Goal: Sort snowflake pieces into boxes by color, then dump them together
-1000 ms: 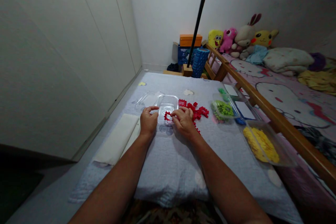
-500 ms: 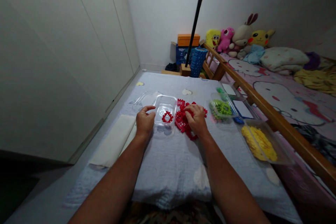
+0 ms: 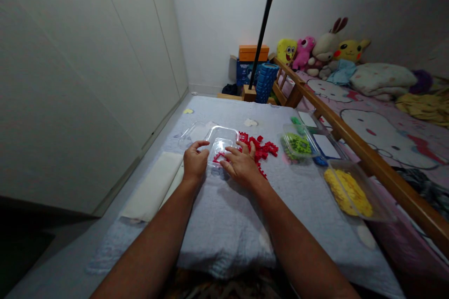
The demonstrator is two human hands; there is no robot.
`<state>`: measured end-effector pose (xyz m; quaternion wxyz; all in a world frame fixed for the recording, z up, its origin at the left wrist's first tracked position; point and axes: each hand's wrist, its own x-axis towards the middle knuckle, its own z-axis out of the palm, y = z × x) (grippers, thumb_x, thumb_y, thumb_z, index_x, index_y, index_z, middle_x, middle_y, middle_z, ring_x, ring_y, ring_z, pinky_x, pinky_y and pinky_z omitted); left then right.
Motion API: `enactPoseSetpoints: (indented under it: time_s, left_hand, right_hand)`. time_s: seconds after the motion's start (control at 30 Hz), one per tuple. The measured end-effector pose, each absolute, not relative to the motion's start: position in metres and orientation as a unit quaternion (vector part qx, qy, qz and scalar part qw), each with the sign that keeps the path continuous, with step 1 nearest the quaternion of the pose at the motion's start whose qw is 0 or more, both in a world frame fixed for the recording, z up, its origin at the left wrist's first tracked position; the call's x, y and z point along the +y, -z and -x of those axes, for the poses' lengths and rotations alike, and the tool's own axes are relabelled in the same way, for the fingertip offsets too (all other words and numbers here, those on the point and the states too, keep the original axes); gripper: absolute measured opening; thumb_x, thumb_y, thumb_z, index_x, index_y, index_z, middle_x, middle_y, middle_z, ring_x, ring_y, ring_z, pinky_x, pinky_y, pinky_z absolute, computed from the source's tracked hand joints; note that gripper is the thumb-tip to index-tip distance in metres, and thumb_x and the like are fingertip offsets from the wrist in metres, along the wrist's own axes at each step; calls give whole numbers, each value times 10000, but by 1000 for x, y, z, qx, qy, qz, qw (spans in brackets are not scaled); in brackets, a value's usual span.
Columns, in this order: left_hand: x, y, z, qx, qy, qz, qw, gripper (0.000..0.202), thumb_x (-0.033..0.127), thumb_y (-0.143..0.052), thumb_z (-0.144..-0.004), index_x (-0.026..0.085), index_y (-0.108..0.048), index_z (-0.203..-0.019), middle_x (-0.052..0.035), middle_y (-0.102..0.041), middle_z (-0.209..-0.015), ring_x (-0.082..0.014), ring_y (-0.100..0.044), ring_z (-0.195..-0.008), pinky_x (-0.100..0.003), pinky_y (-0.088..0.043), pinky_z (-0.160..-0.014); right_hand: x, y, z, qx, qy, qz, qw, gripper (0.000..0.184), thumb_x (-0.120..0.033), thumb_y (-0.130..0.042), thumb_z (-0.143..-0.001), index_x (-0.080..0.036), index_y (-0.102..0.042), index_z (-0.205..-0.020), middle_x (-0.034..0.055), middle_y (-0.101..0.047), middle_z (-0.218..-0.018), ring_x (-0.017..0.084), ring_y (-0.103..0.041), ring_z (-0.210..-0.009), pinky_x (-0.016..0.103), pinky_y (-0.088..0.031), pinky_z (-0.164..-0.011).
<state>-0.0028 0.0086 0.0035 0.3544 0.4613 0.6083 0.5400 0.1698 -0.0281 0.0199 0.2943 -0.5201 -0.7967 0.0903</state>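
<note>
A clear plastic container (image 3: 221, 128) stands mid-table, with a red toothed building piece (image 3: 219, 157) inside it. At its left rim is my left hand (image 3: 195, 162), its fingers curled and holding the wall. My right hand (image 3: 242, 166) reaches over the container's right side, palm down, with fingers apart; nothing shows in its grasp. Right of the container lies a loose pile of red building pieces (image 3: 260, 150), partly covered by my right hand.
A clear lid (image 3: 192, 133) lies behind my left hand, and a folded cream cloth (image 3: 154, 187) at the left. Along the right edge are boxes of green pieces (image 3: 297, 144) and yellow pieces (image 3: 345, 191). A wooden bed rail (image 3: 351, 135) borders the table.
My right hand has moved left from the red pile to the container, and its fingers have spread. My left hand stays at the left rim.
</note>
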Motion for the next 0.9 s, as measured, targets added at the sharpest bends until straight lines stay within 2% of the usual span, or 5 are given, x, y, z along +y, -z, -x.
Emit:
enactPoseSetpoints:
  time_s: [0.1, 0.27, 0.43, 0.7, 0.9]
  left_hand:
    - [9, -2, 3, 613, -534, -461, 356, 445, 259, -572, -622, 159, -764, -1011, 55, -450, -533, -109, -350, -467, -233, -275, -480]
    - [9, -2, 3, 620, -531, -455, 356, 464, 264, -563, -619, 167, -763, -1026, 61, -424, -535, -107, -322, -457, -240, -257, -482]
    - [9, -1, 2, 618, -528, -454, 365, 443, 271, -567, -630, 167, -756, -1017, 67, -401, -526, -105, -306, -452, -238, -243, -477]
    - [8, -4, 0, 605, -543, -438, 385, 382, 317, -591, -663, 159, -743, -976, 49, -471, -551, -105, -339, -462, -239, -237, -467]
    - [8, -6, -1, 605, -546, -427, 392, 353, 300, -590, -651, 170, -737, -945, 46, -467, -552, -107, -336, -464, -244, -234, -471]
  right_hand:
    - [-22, -19, -183, -777, -64, 536, 325, 237, -363, -575, -999, -286, -792, -1052, 59, -680, -1391, 361, -417, -1388, 641, -124, -1194]
    - [-3, -12, -229, -663, -21, 647, 375, 296, -214, -511, -950, -233, -774, -1084, 110, -717, -1250, 318, -498, -1183, 515, -321, -1071]
    - [7, 4, -254, -632, -36, 697, 336, 393, -134, -530, -861, -235, -747, -1172, 103, -734, -1231, 319, -508, -1123, 483, -337, -1000]
    - [5, 0, -251, -633, -14, 704, 323, 231, -147, -556, -875, -217, -750, -978, 113, -735, -1113, 313, -519, -1099, 474, -323, -982]
    - [6, 4, -250, -645, 27, 701, 305, 212, -174, -594, -881, -240, -756, -1001, 114, -709, -1053, 306, -521, -1043, 462, -345, -949]
